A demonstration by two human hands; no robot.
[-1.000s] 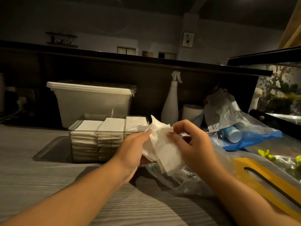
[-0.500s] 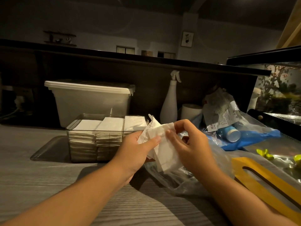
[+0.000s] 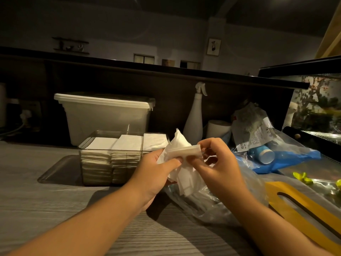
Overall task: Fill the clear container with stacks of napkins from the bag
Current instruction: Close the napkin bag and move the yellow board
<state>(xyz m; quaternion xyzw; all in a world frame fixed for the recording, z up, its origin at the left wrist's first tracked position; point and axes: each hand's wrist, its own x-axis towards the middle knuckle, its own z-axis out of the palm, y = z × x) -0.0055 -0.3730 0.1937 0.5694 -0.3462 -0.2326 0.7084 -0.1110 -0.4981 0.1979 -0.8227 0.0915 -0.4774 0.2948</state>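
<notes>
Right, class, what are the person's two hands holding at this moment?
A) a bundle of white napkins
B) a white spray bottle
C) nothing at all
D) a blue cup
A: the left hand and the right hand both pinch the white napkins beside the clear container.

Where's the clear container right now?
In the head view, the clear container sits left of centre on the grey counter. It is in front of the lidded white tub and just left of the left hand, which grips napkins.

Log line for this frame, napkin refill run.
phase: napkins held over bag | left hand: pinches napkins | right hand: pinches napkins | clear container: three stacks inside
</notes>
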